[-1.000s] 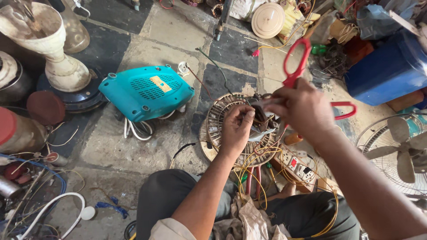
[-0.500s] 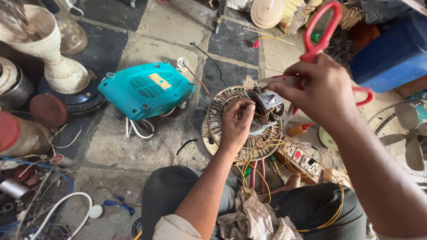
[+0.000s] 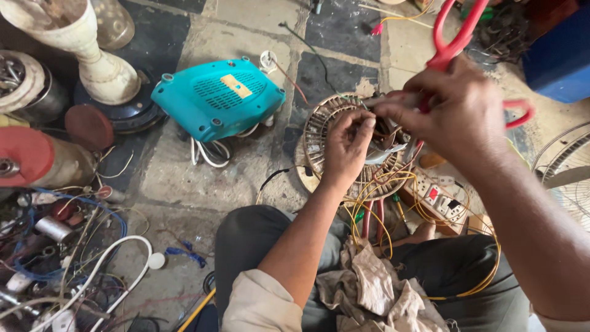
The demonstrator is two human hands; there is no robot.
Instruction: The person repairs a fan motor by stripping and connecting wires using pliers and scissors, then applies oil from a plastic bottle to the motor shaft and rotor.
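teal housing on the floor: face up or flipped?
Flipped, apparently: the teal housing shows vent slots, a label and corner feet upward, its white cord tucked beneath.

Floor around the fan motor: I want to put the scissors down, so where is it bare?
Bare tile lies between the teal casing and the person's knee, and beyond the fan motor toward the top. The wire heap at left and power strip side are crowded.

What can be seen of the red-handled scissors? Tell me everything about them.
The red-handled scissors sit in the right hand, raised above the round wire fan guard. Two smooth, plastic-looking loop handles show: a long one rising to the top edge, and a smaller one poking out right of the knuckles. The fingers hide the blades, so whether they are open cannot be told. The left hand is not touching them.
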